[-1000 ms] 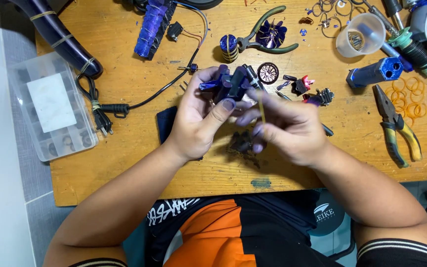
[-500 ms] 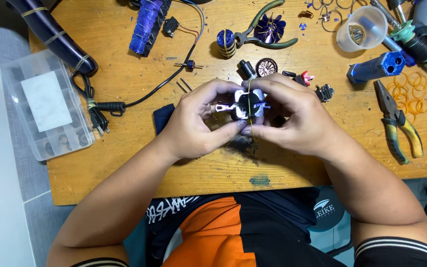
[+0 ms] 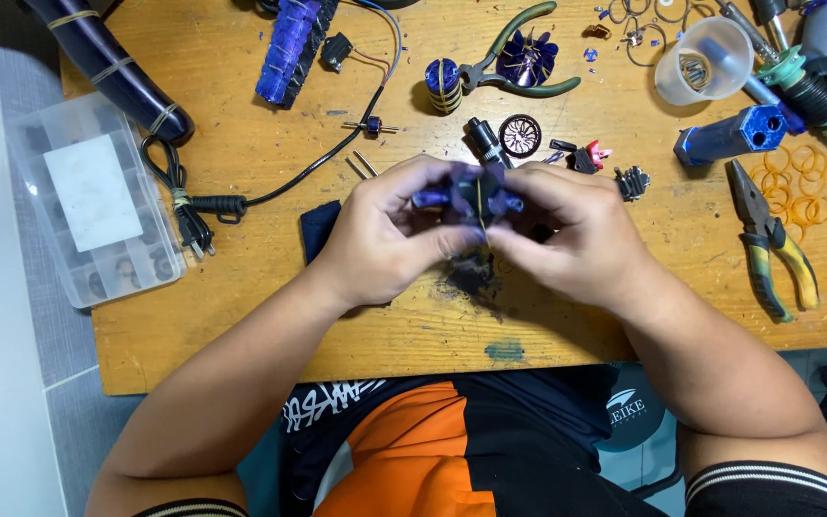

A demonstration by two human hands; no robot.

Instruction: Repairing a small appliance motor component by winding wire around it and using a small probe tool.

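Both hands meet over the middle of a wooden workbench (image 3: 241,316). My left hand (image 3: 380,235) and my right hand (image 3: 571,235) pinch a small dark purple plastic part (image 3: 476,196) between their fingertips, held just above the bench. Most of the part is hidden by my fingers. Under the hands lies a dark blue cloth (image 3: 320,225) and a black smudge (image 3: 476,278). Just beyond my fingers sit a small black cylinder (image 3: 482,136) and a round finned ring (image 3: 520,135).
A clear compartment box (image 3: 88,211) hangs over the left edge beside a black power plug (image 3: 189,225). Yellow-handled pliers (image 3: 772,244), a blue cylinder (image 3: 729,136), a clear cup (image 3: 703,62), green-handled pliers (image 3: 514,57) and a blue wrapped pack (image 3: 289,48) lie around the bench.
My hands drew together around the purple part and shifted slightly toward the bench's middle; the part now sits more enclosed by both sets of fingers.
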